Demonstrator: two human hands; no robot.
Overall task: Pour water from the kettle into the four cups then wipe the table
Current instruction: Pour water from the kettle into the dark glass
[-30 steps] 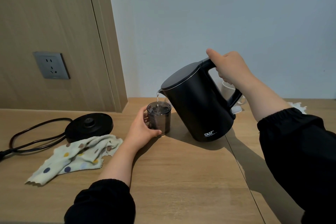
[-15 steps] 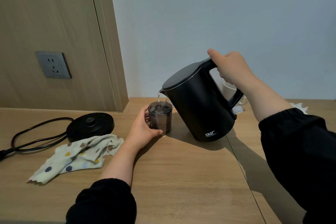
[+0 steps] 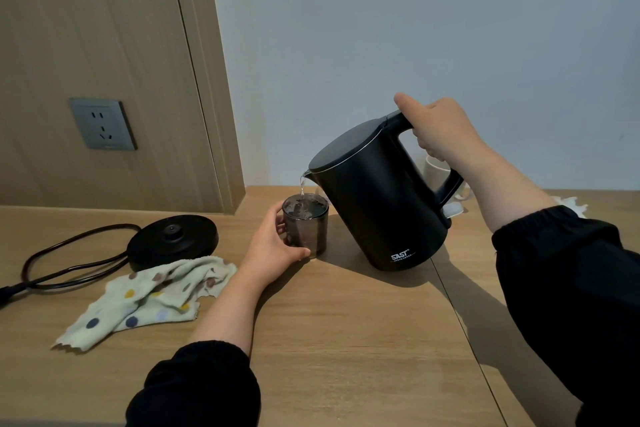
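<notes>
Pouring step: right hand (image 3: 440, 130) clamped on kettle (image 3: 377, 211) handle, spout tilted over cup (image 3: 311, 229) gripped by left hand (image 3: 273, 250); next, probably levelling before overflow.

A single wide-angle head-worn camera looked forward and down — close over the wooden table (image 3: 346, 340), facing the pale wall (image 3: 415, 28) behind it.
</notes>
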